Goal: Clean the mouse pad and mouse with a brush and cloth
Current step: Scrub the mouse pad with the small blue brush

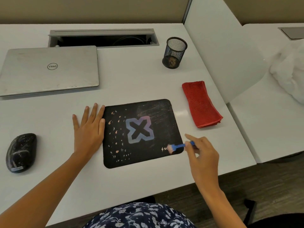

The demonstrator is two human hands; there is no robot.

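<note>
A black mouse pad (141, 134) with a blue-pink X logo lies on the white desk, speckled with pale crumbs on its left half. My left hand (89, 129) lies flat on the desk at the pad's left edge, thumb touching the pad. My right hand (201, 153) pinches the handle of a small blue brush (178, 146); its pale bristles touch the pad's near right corner. A dusty black mouse (21, 152) sits far left. A folded red cloth (201, 104) lies right of the pad.
A shut silver laptop (49, 69) lies at the back left. A black mesh pen cup (175, 52) stands at the back right. An open cable tray (103, 38) runs along the back. A white divider panel (222, 55) bounds the desk's right side.
</note>
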